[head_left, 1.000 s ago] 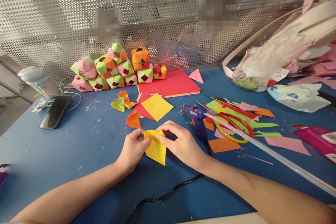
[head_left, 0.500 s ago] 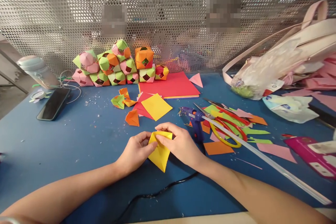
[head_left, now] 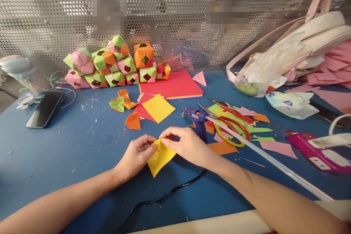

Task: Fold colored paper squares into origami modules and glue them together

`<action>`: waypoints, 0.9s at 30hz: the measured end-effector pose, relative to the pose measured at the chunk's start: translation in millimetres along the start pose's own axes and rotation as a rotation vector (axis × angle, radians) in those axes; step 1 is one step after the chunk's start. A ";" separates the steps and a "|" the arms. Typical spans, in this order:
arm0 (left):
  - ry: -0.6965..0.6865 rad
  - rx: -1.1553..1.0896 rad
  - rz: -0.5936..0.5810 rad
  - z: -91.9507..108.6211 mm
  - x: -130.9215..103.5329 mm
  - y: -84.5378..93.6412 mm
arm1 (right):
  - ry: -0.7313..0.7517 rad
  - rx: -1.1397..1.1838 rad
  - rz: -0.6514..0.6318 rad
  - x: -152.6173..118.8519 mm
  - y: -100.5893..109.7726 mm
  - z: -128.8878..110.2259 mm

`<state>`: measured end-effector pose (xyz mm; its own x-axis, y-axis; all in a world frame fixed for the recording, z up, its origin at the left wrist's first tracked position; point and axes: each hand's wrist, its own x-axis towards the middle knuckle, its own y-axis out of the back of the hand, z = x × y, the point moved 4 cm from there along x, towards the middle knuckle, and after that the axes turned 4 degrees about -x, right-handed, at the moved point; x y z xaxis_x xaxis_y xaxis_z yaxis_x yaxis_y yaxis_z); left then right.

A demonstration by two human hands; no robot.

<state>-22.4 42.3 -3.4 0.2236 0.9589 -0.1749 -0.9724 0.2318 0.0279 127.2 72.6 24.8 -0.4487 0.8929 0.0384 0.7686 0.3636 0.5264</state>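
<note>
A partly folded yellow sheet of paper [head_left: 159,159] is held up between both hands above the blue table. My left hand [head_left: 138,155] pinches its left edge between thumb and fingers. At its upper edge, my right hand [head_left: 189,144] grips the paper, thumb and index finger together. Just beyond the hands lie a flat yellow square [head_left: 159,108], a red sheet [head_left: 145,109] partly under it, and small folded pieces, including an orange one [head_left: 133,121] and a green one [head_left: 117,104].
Folded paper balls [head_left: 105,62] are stacked against the perforated metal screen. A purple glue gun [head_left: 199,117] with a long glue stick [head_left: 268,159] lies right, beside scissors [head_left: 230,131] and scraps. A phone [head_left: 45,109] and bottle [head_left: 26,73] stand left; a black cord [head_left: 164,195] crosses the front.
The yellow paper has turned in my hands, its lower point swinging left. My right fingers have shifted to a pinch at the top edge. The whole view has shifted slightly.
</note>
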 end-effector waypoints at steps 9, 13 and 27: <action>0.065 -0.039 -0.025 -5.3 4.4 -0.3 | 0.079 0.017 0.077 -2.0 -0.2 -7.8; 0.085 -0.173 -0.046 -10.6 5.9 -1.1 | 0.101 0.030 0.071 -3.4 0.1 -8.0; 0.034 0.025 0.052 -2.7 1.7 1.2 | 0.048 0.046 0.060 -3.5 -0.8 -7.0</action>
<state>-23.3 43.9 -6.4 0.1695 0.9638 -0.2056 -0.9806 0.1858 0.0625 124.9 67.3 30.2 -0.4217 0.9001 0.1096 0.8143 0.3228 0.4824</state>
